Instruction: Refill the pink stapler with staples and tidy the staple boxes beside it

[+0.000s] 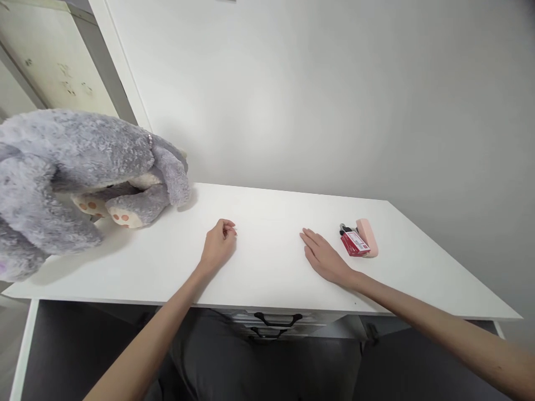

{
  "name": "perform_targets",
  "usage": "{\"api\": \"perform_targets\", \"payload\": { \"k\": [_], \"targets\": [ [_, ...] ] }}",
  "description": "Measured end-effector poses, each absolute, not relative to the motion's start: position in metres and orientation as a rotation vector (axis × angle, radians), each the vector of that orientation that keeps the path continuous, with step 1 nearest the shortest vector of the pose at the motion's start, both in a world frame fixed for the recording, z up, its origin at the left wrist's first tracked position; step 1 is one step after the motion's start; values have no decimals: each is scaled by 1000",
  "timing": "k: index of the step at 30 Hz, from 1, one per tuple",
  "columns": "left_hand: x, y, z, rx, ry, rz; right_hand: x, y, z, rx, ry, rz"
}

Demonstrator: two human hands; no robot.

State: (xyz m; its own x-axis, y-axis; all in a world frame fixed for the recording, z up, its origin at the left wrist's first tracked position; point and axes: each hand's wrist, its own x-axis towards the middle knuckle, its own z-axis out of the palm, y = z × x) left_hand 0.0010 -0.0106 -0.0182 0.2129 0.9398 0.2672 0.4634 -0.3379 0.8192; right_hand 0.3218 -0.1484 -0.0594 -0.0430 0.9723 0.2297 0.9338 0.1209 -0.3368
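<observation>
My left hand (pixel 218 243) rests on the white tabletop (pixel 267 278) left of the middle, its fingers curled in loosely. A small gap shows between thumb and fingers, and no object is seen in it. My right hand (pixel 325 259) lies flat on the tabletop, palm down, fingers stretched out to the left. Just right of it, apart from the hand, is a small red and white box (pixel 354 244). The box leans against a pink object (pixel 368 236) that looks like a stapler. Behind the box a small black and silver item (pixel 345 228) shows in part.
Large grey plush toys (pixel 96 145) fill the table's left end. A pale wall (pixel 267 111) runs along the back edge. Under the front edge are drawers with black handles (pixel 278 320). A cream cabinet (pixel 58 61) stands beyond, at the upper left.
</observation>
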Motion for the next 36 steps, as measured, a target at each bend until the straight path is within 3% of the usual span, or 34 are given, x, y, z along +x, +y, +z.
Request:
{"api": "perform_targets", "payload": {
  "k": [15, 30, 36],
  "targets": [
    [3, -10, -15, 1940, 1301, 1021, 366, -143, -48, -1907, -1530, 121],
    [3, -12, -12, 1954, 1307, 998, 346, -144, -51, -1860, -1422, 156],
    [3, -10, -14, 1969, 1300, 990, 320, -143, -65, -1820, -1693, 242]
  ]
}}
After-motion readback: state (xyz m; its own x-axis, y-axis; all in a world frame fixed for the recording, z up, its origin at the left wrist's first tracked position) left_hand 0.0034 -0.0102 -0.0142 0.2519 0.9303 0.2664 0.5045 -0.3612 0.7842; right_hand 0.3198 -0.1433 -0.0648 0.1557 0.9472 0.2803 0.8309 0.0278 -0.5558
